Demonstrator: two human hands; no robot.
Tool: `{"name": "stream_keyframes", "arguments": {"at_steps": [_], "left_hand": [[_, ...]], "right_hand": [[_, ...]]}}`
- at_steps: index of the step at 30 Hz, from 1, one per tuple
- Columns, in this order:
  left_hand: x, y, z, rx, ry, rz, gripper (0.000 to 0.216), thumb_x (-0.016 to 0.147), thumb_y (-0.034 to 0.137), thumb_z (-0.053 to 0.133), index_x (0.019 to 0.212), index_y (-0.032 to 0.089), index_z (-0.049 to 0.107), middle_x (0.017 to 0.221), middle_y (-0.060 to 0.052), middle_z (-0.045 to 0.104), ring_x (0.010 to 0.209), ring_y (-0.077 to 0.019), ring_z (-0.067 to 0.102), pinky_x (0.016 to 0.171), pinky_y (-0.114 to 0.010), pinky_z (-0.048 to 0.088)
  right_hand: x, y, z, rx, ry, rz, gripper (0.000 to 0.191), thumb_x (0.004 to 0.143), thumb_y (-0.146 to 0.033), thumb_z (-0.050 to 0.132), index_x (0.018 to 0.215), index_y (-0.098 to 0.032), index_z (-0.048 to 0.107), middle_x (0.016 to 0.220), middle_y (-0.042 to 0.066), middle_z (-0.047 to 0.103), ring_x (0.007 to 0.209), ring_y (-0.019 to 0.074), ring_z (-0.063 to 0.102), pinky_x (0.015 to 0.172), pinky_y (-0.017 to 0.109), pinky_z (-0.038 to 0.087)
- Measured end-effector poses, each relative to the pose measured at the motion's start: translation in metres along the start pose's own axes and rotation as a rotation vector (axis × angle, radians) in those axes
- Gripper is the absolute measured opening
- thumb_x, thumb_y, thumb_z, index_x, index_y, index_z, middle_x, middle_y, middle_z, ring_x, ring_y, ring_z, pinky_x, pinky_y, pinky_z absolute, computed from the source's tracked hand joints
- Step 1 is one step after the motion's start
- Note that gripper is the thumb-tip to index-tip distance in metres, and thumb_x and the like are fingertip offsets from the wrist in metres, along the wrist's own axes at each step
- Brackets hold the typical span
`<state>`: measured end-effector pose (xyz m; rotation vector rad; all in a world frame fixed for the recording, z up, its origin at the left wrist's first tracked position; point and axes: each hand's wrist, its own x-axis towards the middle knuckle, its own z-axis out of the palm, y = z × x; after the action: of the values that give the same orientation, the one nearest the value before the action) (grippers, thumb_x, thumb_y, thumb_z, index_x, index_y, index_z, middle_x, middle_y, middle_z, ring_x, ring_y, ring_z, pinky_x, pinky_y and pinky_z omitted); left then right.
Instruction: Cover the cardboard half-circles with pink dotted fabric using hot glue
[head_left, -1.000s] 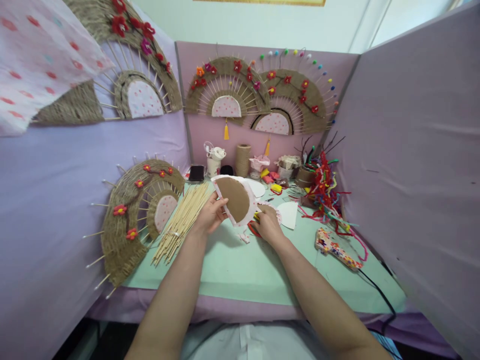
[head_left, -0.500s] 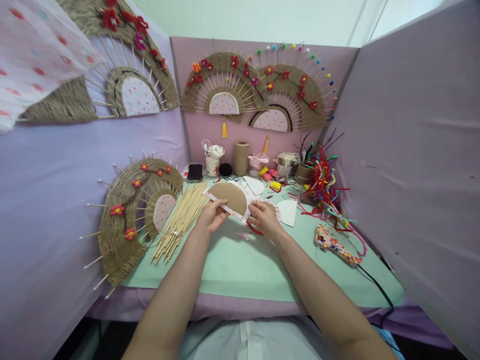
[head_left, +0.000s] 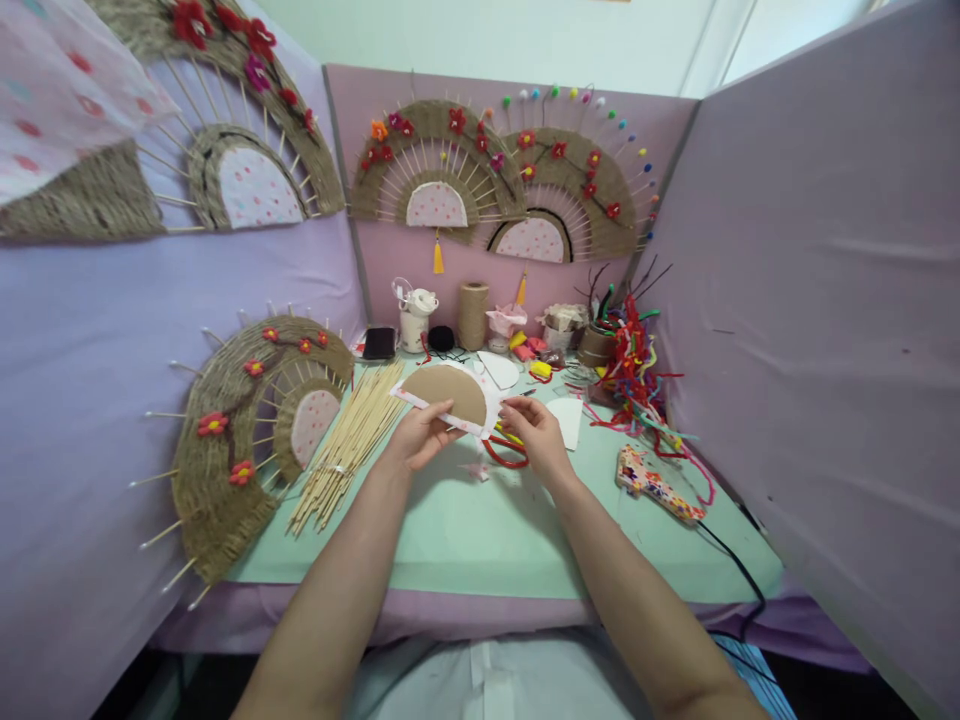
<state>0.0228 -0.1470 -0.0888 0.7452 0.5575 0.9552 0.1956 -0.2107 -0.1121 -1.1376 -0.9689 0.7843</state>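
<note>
Both of my hands hold a brown cardboard half-circle backed with white, pink-dotted fabric, above the mint-green table. My left hand pinches its straight lower edge from the left. My right hand pinches the fabric edge at its right corner. Red-handled scissors lie on the table just under my right hand.
A bundle of bamboo sticks lies left of my hands, beside a woven twine fan leaning on the left wall. A patterned glue gun with a black cord lies right. Pipe cleaners, a twine spool and small containers crowd the back.
The half-circle has turned from upright to flat side down. My right hand has lifted off the scissors on the table and taken the piece's right corner.
</note>
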Motion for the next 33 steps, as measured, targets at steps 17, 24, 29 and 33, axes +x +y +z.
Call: {"name": "stream_keyframes", "arguments": {"at_steps": [17, 24, 29, 33], "left_hand": [[0.014, 0.008, -0.009, -0.215, 0.255, 0.161, 0.021, 0.076, 0.004, 0.052, 0.093, 0.015, 0.059, 0.078, -0.003, 0.067, 0.073, -0.0141, 0.064, 0.076, -0.036, 0.055], [0.013, 0.012, -0.009, -0.285, 0.285, 0.216, 0.026, 0.078, 0.003, 0.049, 0.099, 0.016, 0.058, 0.081, -0.004, 0.068, 0.078, -0.0152, 0.065, 0.078, -0.037, 0.055], [0.013, 0.014, -0.008, -0.356, 0.333, 0.280, 0.022, 0.078, 0.003, 0.050, 0.094, 0.015, 0.059, 0.078, -0.004, 0.067, 0.076, -0.0151, 0.064, 0.077, -0.037, 0.055], [0.014, 0.014, -0.007, -0.395, 0.376, 0.326, 0.020, 0.078, 0.003, 0.051, 0.090, 0.015, 0.059, 0.080, -0.004, 0.068, 0.078, -0.0150, 0.064, 0.079, -0.038, 0.055]], "right_hand": [[0.032, 0.006, 0.005, -1.479, -0.374, -0.124, 0.013, 0.066, -0.016, 0.064, 0.078, -0.013, 0.066, 0.091, 0.018, 0.067, 0.092, 0.0290, 0.059, 0.076, 0.033, 0.040], [0.039, 0.011, 0.012, -1.520, -0.312, 0.006, 0.037, 0.058, -0.025, 0.074, 0.090, -0.013, 0.062, 0.092, 0.019, 0.066, 0.085, 0.0287, 0.062, 0.067, 0.031, 0.041], [0.026, 0.009, 0.003, -1.323, -0.138, -0.009, 0.025, 0.075, -0.027, 0.059, 0.096, -0.015, 0.052, 0.090, 0.015, 0.066, 0.083, 0.0243, 0.061, 0.065, 0.029, 0.039], [0.020, 0.016, -0.003, -0.764, 0.026, -0.051, 0.026, 0.076, -0.037, 0.057, 0.092, -0.020, 0.046, 0.086, 0.006, 0.064, 0.077, 0.0199, 0.060, 0.062, 0.027, 0.041]]}}
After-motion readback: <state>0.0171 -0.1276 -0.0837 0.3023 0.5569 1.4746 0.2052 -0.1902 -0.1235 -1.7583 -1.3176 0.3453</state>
